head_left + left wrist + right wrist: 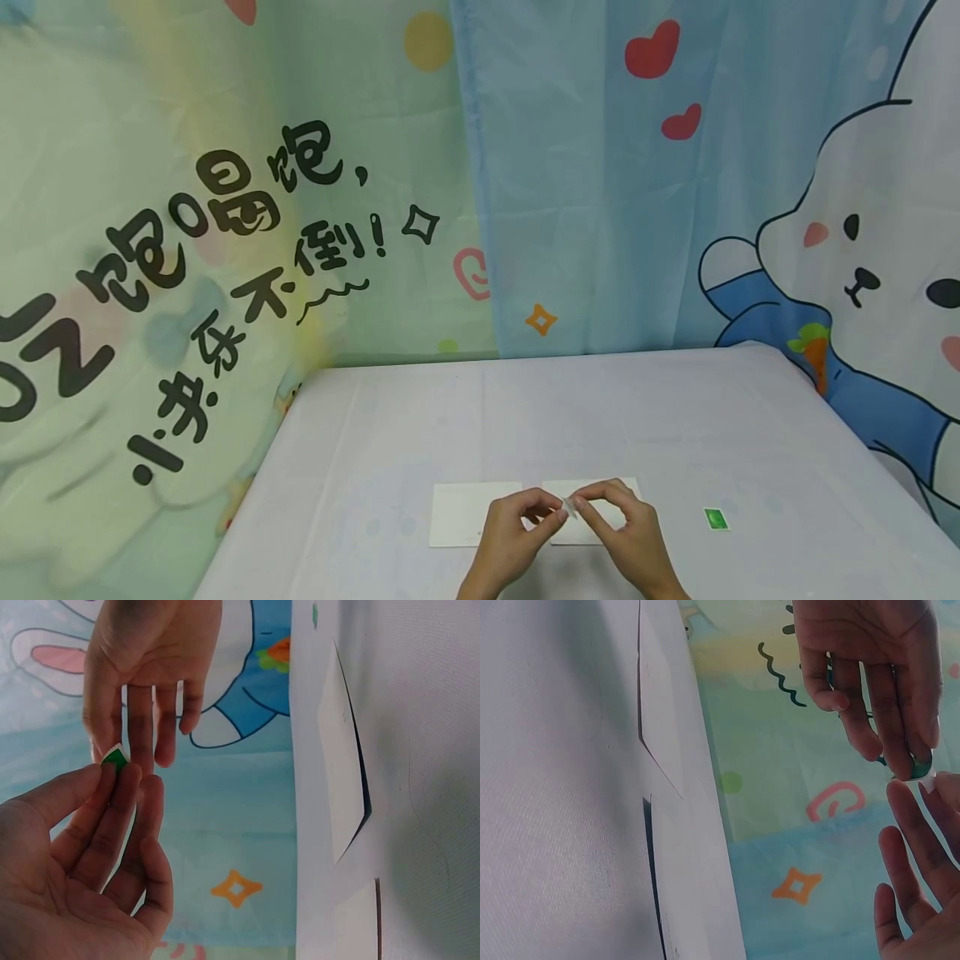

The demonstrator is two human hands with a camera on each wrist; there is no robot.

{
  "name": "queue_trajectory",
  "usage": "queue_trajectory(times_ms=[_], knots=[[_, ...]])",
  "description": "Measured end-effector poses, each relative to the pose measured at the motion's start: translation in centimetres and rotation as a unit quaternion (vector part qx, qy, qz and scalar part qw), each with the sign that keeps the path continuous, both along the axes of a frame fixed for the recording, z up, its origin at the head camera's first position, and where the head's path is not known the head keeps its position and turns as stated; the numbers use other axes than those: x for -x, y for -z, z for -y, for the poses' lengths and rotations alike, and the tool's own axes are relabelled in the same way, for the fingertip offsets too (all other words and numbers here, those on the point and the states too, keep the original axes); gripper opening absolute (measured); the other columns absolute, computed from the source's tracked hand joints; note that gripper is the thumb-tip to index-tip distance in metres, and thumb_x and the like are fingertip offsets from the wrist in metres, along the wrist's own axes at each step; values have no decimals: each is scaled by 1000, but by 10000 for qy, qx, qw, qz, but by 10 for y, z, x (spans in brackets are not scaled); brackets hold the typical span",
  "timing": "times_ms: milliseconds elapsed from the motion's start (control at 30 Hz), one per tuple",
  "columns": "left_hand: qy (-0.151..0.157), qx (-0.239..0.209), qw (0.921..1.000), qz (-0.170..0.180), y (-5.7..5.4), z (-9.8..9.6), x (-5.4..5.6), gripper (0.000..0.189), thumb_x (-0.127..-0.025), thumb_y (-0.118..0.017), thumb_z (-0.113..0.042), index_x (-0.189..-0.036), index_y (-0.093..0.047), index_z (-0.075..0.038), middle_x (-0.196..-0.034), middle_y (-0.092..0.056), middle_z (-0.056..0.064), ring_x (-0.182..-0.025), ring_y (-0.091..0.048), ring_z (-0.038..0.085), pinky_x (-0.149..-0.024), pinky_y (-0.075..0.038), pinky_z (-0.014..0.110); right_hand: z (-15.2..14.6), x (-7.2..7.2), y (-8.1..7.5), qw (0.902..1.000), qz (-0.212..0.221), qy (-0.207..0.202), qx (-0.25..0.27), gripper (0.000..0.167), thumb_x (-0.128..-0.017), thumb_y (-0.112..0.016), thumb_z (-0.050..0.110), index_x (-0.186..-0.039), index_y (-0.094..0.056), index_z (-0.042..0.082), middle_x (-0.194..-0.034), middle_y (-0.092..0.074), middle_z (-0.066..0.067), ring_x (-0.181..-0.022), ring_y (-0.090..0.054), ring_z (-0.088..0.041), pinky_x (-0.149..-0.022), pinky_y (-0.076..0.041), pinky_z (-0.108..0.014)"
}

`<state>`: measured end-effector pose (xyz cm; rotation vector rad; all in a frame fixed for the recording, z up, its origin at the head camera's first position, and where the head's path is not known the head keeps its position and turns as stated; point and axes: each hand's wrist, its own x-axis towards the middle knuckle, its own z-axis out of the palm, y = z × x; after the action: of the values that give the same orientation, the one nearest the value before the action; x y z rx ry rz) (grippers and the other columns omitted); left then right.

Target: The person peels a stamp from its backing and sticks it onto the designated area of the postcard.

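Note:
Between the hands is a small green stamp (pixel 115 757) with a white, toothed edge, held up over the table. My left hand (pixel 516 533) pinches it between thumb and fingertips. From the other side, my right hand (pixel 628 529) pinches at its edge with thumb and forefinger; a pale bit (pixel 928 782) shows there in the right wrist view. Under and behind the hands lie two white paper rectangles, like envelopes or cards: the left one (pixel 456 512) and the right one (pixel 622 490), both partly covered by the hands.
Another green stamp (pixel 716 519) with a white border lies flat to the right of the hands. A white cloth covers the table (pixel 405 417). Printed curtains (pixel 570 183) hang behind the table and at its sides.

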<state>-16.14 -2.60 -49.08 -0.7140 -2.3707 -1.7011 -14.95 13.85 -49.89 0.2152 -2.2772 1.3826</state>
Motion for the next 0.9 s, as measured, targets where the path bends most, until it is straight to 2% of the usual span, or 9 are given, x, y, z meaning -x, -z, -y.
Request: queue_trajectory(times_ms=[300, 467, 633, 800, 867, 900], knots=[[31, -6, 9999, -167, -1, 1, 0, 15, -87, -64, -22, -84, -68, -8, -78, -68, -1, -68, -59, 0, -61, -49, 20, -2, 1, -1, 9995, -251, 198, 26, 17, -76, -75, 8, -82, -68, 22, -83, -62, 13, -84, -58, -5, -78, -39, -13], [28, -27, 9999, -158, -1, 1, 0, 13, -87, -65, -21, -85, -69, -9, -78, -68, -1, -68, -59, 1, -62, -49, 20, -2, 0, -1, 9988, -395, 274, 104, 17, -75, -75, 5, -81, -69, 20, -84, -62, 10, -83, -57, -6, -77, -38, -12], [-17, 15, 10000, -79, -1, 1, 0, 10, -85, -66, -16, -85, -69, -6, -77, -68, 3, -67, -60, 3, -61, -49, 20, -3, 0, -2, 9987, -339, 358, 94, 16, -76, -75, 6, -82, -69, 20, -85, -62, 10, -84, -57, -6, -77, -39, -14], [-91, 34, 9999, -42, -20, 0, -9, 6, -84, -66, -7, -83, -68, -1, -76, -68, 8, -66, -59, 4, -61, -49, 21, 0, -3, -8, 9985, -250, 486, 59, 14, -76, -74, 5, -82, -70, 17, -87, -63, 8, -86, -57, -7, -79, -37, -12], [-95, 31, 9999, -33, -21, 0, -9, 6, -83, -65, -6, -83, -67, 0, -76, -68, 9, -66, -59, 5, -61, -49, 22, 0, -4, -9, 9985, -169, 503, 105, 13, -77, -74, 6, -82, -70, 17, -87, -62, 9, -87, -56, -6, -80, -37, -12], [-86, 22, 10000, -43, -18, 1, -8, 6, -83, -66, -6, -83, -68, -1, -76, -68, 8, -66, -59, 5, -61, -49, 21, 0, -4, -9, 9985, -131, 514, 124, 12, -77, -74, 6, -82, -70, 17, -87, -62, 9, -87, -56, -6, -80, -37, -13]])
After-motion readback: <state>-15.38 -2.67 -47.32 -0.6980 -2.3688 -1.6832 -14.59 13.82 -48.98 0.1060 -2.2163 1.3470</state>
